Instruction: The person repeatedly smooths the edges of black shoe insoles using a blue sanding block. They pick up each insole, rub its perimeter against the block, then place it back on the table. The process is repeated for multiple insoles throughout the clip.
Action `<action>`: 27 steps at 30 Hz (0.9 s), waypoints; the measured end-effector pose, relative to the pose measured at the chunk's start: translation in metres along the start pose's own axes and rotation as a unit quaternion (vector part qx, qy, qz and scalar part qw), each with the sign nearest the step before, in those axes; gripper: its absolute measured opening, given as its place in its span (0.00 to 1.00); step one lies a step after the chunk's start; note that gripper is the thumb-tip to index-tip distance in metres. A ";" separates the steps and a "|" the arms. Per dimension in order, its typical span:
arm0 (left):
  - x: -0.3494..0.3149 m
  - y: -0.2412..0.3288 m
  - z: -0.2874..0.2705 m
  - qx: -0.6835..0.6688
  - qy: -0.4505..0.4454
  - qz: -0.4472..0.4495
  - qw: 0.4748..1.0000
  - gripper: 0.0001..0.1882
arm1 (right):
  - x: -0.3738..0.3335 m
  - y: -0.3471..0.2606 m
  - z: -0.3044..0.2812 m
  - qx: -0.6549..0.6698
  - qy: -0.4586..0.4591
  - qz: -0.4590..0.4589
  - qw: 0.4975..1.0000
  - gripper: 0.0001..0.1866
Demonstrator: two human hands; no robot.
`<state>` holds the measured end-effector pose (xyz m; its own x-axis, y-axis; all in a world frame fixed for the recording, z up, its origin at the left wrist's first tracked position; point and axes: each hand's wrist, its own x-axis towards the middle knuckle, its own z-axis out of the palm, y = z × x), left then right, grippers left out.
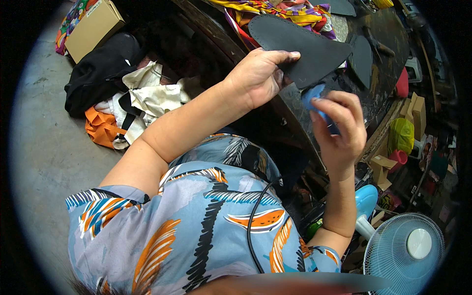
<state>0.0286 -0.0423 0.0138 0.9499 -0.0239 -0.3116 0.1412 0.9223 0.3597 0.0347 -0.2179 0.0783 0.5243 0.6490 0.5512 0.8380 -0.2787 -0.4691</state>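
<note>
Dark stained worktable [388,34], concrete floor [44,147], blue fan [405,248] nearby. Left hand [255,76] pinches black leather cutout [300,46]; right hand [339,130] closed around blue tool [313,96].

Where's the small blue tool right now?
In the head view, the blue tool is pinched in the right hand, right of centre, against the lower edge of the dark leather piece held by the left hand.
</note>
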 end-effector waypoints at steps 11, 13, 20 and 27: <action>-0.007 -0.002 0.002 0.041 0.008 0.004 0.999 0.11 | 0.011 0.018 -0.021 -0.131 0.107 0.025 0.985 0.19; -0.007 -0.002 0.001 0.034 0.006 0.001 0.999 0.10 | 0.009 0.016 -0.019 -0.104 0.091 0.025 0.990 0.20; -0.004 0.000 -0.002 0.036 -0.016 -0.002 0.999 0.10 | -0.003 0.005 -0.008 -0.091 0.044 -0.068 0.993 0.23; -0.011 0.000 -0.004 0.069 -0.017 -0.013 0.997 0.10 | 0.013 0.038 -0.014 -0.037 0.159 0.079 0.983 0.13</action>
<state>0.0165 -0.0405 0.0134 0.9539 -0.0627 -0.2936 0.2010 0.8597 0.4696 0.0753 -0.2305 0.0772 0.6602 0.3424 0.6685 0.7445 -0.4165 -0.5218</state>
